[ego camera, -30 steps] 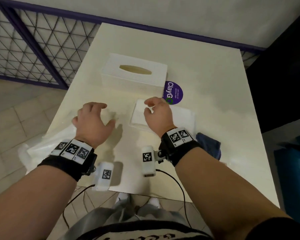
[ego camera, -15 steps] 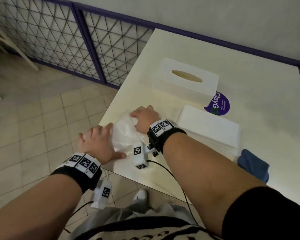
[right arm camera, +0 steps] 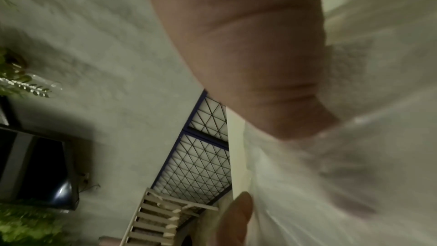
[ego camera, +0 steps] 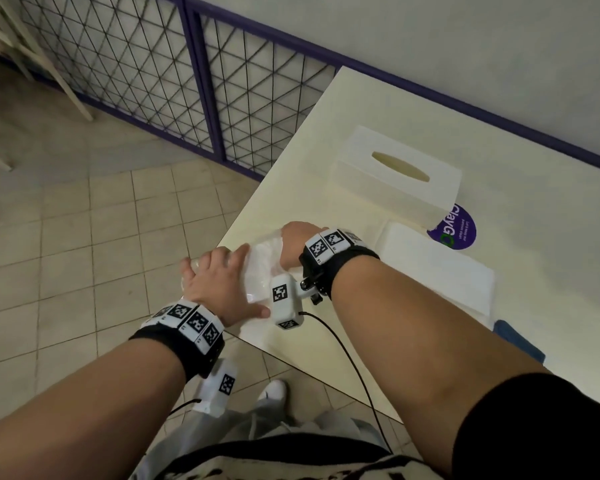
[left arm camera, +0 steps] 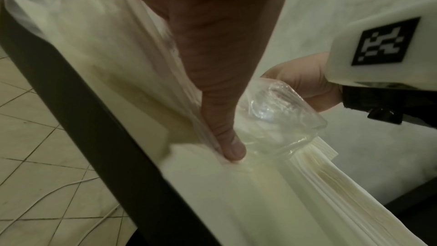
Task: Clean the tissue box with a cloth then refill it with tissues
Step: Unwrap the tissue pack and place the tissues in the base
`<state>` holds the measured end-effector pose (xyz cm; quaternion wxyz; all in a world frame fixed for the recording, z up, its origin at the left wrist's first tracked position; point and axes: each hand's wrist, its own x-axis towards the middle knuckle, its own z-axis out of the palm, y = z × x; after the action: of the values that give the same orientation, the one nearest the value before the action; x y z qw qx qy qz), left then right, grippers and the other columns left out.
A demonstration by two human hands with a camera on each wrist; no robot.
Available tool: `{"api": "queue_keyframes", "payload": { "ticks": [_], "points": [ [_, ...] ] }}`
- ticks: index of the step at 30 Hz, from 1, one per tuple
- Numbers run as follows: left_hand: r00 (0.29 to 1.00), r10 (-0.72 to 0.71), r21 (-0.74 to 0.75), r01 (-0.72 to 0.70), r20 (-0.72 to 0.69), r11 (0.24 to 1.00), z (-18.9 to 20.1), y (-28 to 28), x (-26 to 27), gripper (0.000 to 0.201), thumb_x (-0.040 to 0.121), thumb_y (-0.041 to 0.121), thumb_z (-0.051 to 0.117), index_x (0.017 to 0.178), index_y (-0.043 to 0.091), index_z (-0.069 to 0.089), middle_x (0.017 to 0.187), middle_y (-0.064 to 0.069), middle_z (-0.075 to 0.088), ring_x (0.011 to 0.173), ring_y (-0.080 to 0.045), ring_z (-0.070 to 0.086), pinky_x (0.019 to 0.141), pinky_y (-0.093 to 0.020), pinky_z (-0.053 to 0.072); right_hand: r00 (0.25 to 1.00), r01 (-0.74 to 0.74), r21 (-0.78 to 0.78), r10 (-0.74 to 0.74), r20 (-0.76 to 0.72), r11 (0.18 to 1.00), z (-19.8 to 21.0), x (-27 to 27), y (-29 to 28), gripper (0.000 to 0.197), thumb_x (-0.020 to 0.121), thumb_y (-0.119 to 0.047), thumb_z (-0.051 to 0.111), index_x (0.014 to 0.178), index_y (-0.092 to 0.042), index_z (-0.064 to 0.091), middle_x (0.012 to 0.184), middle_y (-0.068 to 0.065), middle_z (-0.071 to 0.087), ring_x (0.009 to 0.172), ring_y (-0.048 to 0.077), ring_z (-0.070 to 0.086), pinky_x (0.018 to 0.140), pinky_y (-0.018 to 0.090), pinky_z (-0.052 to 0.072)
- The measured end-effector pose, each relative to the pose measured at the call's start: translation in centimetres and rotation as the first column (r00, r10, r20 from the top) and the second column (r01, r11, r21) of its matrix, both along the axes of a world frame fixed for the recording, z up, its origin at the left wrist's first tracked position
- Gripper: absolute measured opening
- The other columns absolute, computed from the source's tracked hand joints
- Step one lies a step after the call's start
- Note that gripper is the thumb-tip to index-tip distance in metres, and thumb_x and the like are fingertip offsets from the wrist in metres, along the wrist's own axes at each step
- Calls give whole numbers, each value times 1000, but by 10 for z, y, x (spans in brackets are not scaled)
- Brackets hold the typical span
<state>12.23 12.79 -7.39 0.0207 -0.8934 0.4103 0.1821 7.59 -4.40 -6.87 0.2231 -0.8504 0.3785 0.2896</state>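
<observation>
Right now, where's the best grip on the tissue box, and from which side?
Likely from above, spanning the tissue box across its narrow width, fingers on the two long walls: it lies flat, slot up, with both long walls free.

White tissue box [ego camera: 399, 174], oval slot upward; flat white tissue stack [ego camera: 437, 268] just beside; blue cloth [ego camera: 518, 344] nearer, partly hidden.

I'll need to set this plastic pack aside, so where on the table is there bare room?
Bare table lies right of the tissue box and sticker, and behind the box toward the wall; a smaller patch between box and plastic pack. Crowded: the near corner under left hand and right hand, then tissue stack and blue cloth.
</observation>
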Motion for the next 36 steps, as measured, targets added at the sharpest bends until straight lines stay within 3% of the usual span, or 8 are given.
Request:
{"api": "queue_keyframes", "payload": {
  "ticks": [2, 5, 9, 13, 16, 26, 32, 36],
  "points": [
    [1000, -6, -6, 6, 5, 1000, 2, 1, -1, 127, 44, 91, 55, 147, 37, 5, 147, -2, 29, 139, -26, 26, 112, -62, 1, 999, 31, 74, -32, 10, 997, 21, -4, 3, 26, 52, -34, 65, 72, -17, 61, 71, 3, 71, 64, 28, 69, 68, 43, 60],
    [1000, -14, 0, 14, 8, 1000, 5, 3, -3, 130, 44, 89, 59, 148, 36, 2, 148, -3, 28, 139, -26, 24, 112, -61, 1, 994, 79, 80, -85, 73, 994, 30, -9, -2, 37, 46, -41, 67, 68, -11, 66, 67, 7, 72, 66, 31, 71, 71, 46, 59],
    [1000, 19, 0, -19, -7, 1000, 7, 4, -3, 131, 42, 91, 56, 147, 36, 2, 149, -5, 26, 139, -28, 24, 112, -61, 4, 982, 56, 83, -70, 176, 995, 52, -17, -1, 40, 59, -32, 80, 92, -13, 67, 86, -2, 65, 84, 23, 65, 74, 33, 53],
    [998, 60, -21, -60, -4, 998, 9, -3, -5, 125, 47, 95, 47, 148, 33, 4, 146, -7, 29, 135, -30, 28, 109, -62, 13, 953, -134, -244, 193, 233, 960, 61, -21, 0, 28, 79, -16, 60, 105, -25, 65, 98, -6, 58, 103, 20, 52, 94, 40, 37],
    [996, 84, 9, -84, 2, 996, 12, -11, -6, 125, 48, 96, 43, 148, 32, 4, 145, -8, 31, 134, -31, 30, 106, -62, 18, 910, -265, -429, 371, 186, 864, 60, -28, 4, 33, 85, -21, 50, 115, -30, 61, 113, -4, 61, 113, 22, 44, 93, 41, 31],
    [991, 136, 109, -135, -6, 985, 16, -30, -10, 125, 48, 92, 51, 147, 33, 3, 147, -9, 30, 131, -35, 34, 105, -60, 21, 876, 134, -328, 44, 481, 935, 96, -56, -23, 30, 92, -23, 46, 121, -17, 48, 102, 3, 68, 98, 28, 62, 92, 39, 32],
    [987, 160, 191, -163, 29, 968, 18, -38, -15, 121, 50, 92, 48, 145, 22, 19, 144, -12, 38, 129, -38, 40, 107, -59, 20, 728, 241, -339, 61, 682, 909, 132, -92, -43, 27, 91, -11, 47, 117, -7, 47, 99, 14, 64, 88, 35, 61, 64, 32, 38],
    [984, 173, 130, -176, 28, 976, 28, -51, -22, 130, 61, 86, 53, 152, 14, -5, 159, -20, 4, 146, -39, 4, 115, -59, 8, 680, 244, -432, 165, 714, 868, 163, -129, -47, 27, 88, -8, 48, 116, -9, 49, 98, 12, 61, 77, 30, 54, 62, 32, 37]
  ]
}}
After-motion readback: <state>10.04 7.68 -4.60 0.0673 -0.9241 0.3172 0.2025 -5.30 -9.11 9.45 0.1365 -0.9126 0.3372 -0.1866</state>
